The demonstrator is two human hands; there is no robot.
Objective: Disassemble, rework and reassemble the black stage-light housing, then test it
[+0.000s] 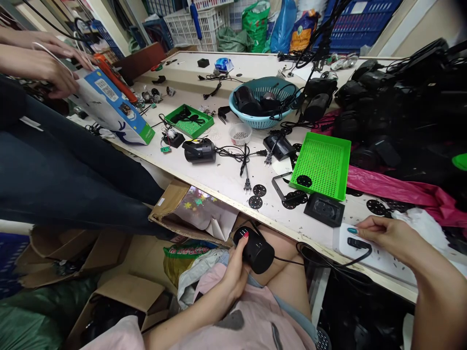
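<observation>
My left hand [235,267] grips a black cylindrical device [255,250] below the table edge, over my lap. A black cord runs from the device to a black plug [357,243]. My right hand [386,236] pinches that plug, which sits in a white power strip [368,257] at the near edge of the white table [226,180]. Another black cylindrical device [200,150] with its cord lies on the table further left.
A green mesh tray [323,165] and black discs [257,194] lie ahead. Behind are a teal basket [262,99] with black parts, a small green tray [189,120] and a cup of small balls [240,133]. Another person's hands [47,58] hold a blue box [109,104]. Cardboard boxes [120,291] fill the floor.
</observation>
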